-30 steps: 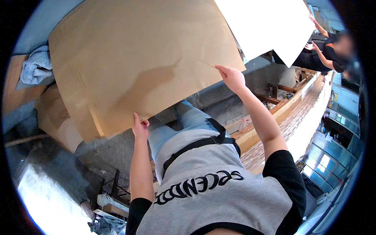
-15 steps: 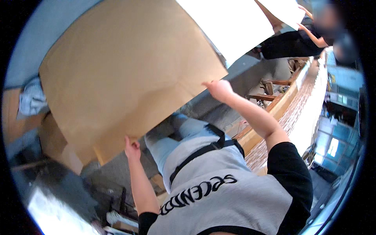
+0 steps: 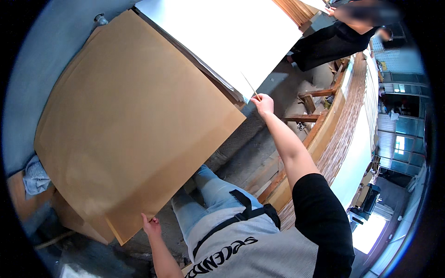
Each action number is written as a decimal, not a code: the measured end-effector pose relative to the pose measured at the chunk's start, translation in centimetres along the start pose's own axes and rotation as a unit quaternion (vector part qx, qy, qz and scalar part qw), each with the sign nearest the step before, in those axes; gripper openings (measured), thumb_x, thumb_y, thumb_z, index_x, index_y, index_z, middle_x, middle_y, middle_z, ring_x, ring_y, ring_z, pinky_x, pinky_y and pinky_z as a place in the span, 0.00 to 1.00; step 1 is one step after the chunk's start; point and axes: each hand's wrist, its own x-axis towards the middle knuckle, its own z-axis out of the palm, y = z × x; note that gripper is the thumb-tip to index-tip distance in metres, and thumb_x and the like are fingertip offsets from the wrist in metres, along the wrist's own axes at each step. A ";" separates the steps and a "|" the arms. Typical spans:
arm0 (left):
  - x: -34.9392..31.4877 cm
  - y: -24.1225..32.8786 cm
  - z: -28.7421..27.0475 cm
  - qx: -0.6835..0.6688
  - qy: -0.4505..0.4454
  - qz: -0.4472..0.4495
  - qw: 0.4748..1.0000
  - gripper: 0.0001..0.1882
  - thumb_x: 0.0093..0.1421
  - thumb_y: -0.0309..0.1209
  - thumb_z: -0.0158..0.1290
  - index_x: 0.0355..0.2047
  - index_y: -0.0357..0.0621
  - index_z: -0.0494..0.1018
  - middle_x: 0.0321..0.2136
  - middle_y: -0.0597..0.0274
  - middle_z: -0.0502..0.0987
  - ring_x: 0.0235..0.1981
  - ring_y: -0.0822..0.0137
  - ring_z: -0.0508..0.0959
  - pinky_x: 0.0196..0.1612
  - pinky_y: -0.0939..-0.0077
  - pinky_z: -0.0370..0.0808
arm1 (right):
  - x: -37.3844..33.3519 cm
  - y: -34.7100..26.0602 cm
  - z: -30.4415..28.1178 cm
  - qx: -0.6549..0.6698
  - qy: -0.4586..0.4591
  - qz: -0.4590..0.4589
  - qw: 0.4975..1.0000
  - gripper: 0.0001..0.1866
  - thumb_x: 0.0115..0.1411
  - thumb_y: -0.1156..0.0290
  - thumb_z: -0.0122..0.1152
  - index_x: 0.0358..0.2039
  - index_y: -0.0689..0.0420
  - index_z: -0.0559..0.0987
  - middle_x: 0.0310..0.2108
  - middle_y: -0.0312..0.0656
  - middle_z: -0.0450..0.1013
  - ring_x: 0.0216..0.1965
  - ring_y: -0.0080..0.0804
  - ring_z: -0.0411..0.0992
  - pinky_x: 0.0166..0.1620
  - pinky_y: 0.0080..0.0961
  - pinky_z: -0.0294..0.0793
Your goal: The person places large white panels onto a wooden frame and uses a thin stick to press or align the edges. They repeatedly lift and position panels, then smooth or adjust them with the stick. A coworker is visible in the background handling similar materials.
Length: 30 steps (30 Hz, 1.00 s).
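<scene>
A large brown paper sheet lies on a stack of similar sheets in front of me. By its near left edge is my left hand, index finger stretched out and the others loosely bent; nothing shows in it. My right hand is closed, pinching a thin pale stick that points away from me. It is just beyond the brown sheet's right corner, by the near corner of a white sheet stack.
Another person in black stands at the far right, hands at a white sheet. To my right runs a long stack of layered sheets on timber supports. A grey cloth lies at the left, below a pale wall.
The brown sheet, held at its near edge by both hands earlier, now lies flat on the stack. My right hand has let go of it and shows a thin stick. The view has shifted.
</scene>
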 end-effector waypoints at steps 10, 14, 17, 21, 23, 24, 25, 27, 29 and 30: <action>-0.6 0.9 0.7 0.019 -0.009 -0.017 1.000 0.17 0.54 0.44 0.51 0.38 0.48 0.66 0.23 0.66 0.70 0.15 0.73 0.66 0.16 0.82 0.62 | 3.4 0.0 1.0 -0.059 -0.052 0.052 0.996 0.11 0.48 0.59 0.58 0.27 0.51 0.79 0.29 0.43 0.74 0.32 0.40 0.72 0.36 0.33 0.69; -0.9 0.6 1.2 0.001 -0.026 -0.030 0.999 0.15 0.56 0.42 0.50 0.37 0.48 0.65 0.22 0.66 0.70 0.15 0.72 0.66 0.15 0.81 0.62 | 4.7 -0.4 -1.4 0.040 0.051 -0.049 0.997 0.16 0.52 0.60 0.53 0.38 0.55 0.75 0.36 0.45 0.72 0.38 0.40 0.70 0.41 0.31 0.67; 0.3 0.0 -0.6 -0.046 -0.023 -0.035 0.998 0.13 0.57 0.40 0.49 0.37 0.47 0.64 0.22 0.64 0.69 0.15 0.70 0.66 0.16 0.81 0.61 | 1.9 -6.4 -5.8 0.075 0.022 -0.137 0.987 0.15 0.57 0.62 0.47 0.34 0.63 0.69 0.31 0.46 0.69 0.33 0.34 0.67 0.39 0.28 0.66; 1.1 -1.6 -0.5 -0.060 -0.011 0.006 0.998 0.13 0.56 0.39 0.49 0.35 0.45 0.65 0.20 0.63 0.68 0.14 0.69 0.66 0.14 0.79 0.60 | -6.5 -16.5 -8.9 0.356 -0.139 -0.025 0.924 0.08 0.60 0.62 0.44 0.34 0.51 0.67 0.21 0.25 0.60 0.21 0.09 0.58 0.17 0.08 0.50; 0.7 -0.9 0.5 -0.067 -0.038 0.006 0.997 0.12 0.56 0.39 0.49 0.34 0.46 0.65 0.20 0.62 0.69 0.13 0.68 0.66 0.13 0.78 0.61 | -10.4 -20.7 -8.0 0.341 -0.204 -0.064 0.915 0.10 0.61 0.61 0.43 0.38 0.51 0.66 0.24 0.26 0.64 0.21 0.08 0.61 0.13 0.06 0.45; 1.1 -1.0 0.4 -0.076 -0.050 0.000 0.996 0.12 0.56 0.40 0.50 0.34 0.46 0.65 0.20 0.62 0.69 0.13 0.68 0.67 0.14 0.78 0.62 | -12.6 -23.0 -6.5 0.356 -0.228 -0.093 0.901 0.11 0.61 0.61 0.43 0.39 0.52 0.66 0.25 0.27 0.65 0.23 0.09 0.64 0.14 0.06 0.47; 1.7 -1.3 0.4 -0.081 -0.066 -0.006 0.994 0.13 0.56 0.41 0.50 0.34 0.46 0.65 0.20 0.61 0.69 0.13 0.67 0.67 0.14 0.78 0.63 | -15.1 -25.7 -5.2 0.331 -0.264 -0.113 0.899 0.09 0.61 0.63 0.43 0.37 0.54 0.66 0.27 0.29 0.64 0.24 0.12 0.61 0.20 0.09 0.57; 1.1 -2.0 1.2 -0.080 -0.061 0.024 0.995 0.15 0.55 0.42 0.50 0.36 0.47 0.65 0.21 0.61 0.70 0.14 0.67 0.67 0.15 0.77 0.65 | -17.4 -26.3 1.2 0.464 -0.352 -0.159 0.797 0.08 0.59 0.70 0.45 0.38 0.56 0.66 0.32 0.32 0.65 0.35 0.21 0.64 0.37 0.21 0.63; 1.3 -2.8 1.0 -0.097 -0.050 0.035 0.993 0.16 0.55 0.43 0.50 0.37 0.48 0.64 0.21 0.61 0.70 0.14 0.67 0.68 0.16 0.76 0.66 | -25.8 -31.7 2.6 0.155 -0.285 -0.403 0.856 0.09 0.61 0.70 0.39 0.38 0.59 0.65 0.32 0.41 0.67 0.35 0.31 0.65 0.39 0.26 0.65; 1.5 -3.2 1.2 -0.113 -0.044 0.026 0.992 0.17 0.54 0.44 0.51 0.38 0.49 0.64 0.22 0.61 0.70 0.15 0.67 0.68 0.17 0.75 0.66 | -28.8 -32.8 4.3 0.126 -0.311 -0.405 0.851 0.08 0.61 0.69 0.40 0.37 0.59 0.64 0.32 0.48 0.67 0.35 0.40 0.67 0.38 0.32 0.66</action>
